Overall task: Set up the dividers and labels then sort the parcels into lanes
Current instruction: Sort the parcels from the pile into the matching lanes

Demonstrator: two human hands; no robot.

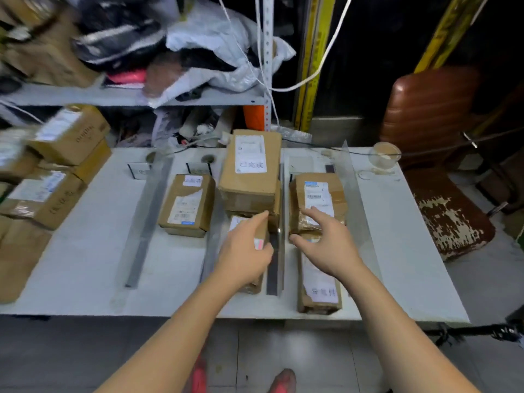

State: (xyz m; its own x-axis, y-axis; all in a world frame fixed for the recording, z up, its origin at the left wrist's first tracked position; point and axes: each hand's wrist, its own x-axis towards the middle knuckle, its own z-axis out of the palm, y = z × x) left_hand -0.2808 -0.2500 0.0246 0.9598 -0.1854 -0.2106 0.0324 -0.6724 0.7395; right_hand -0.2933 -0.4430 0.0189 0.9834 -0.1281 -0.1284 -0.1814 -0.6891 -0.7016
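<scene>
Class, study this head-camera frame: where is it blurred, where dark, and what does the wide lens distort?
Head view: motion blur smears the stacked parcels at left and shelf clutter; the label on the tall central parcel stays sharper; the upper right sinks to near-black, with a glint on the chair back; the wide lens fans the dividers outward.

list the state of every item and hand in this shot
left hand, resting on the near middle-lane parcel, grip unclear
right hand, open, fingers spread over the right-lane parcels
dividers, lying lengthwise on the table
middle-lane stack, piled, label up
left pile, stacked at the table's left edge
clear cup, upright
</scene>
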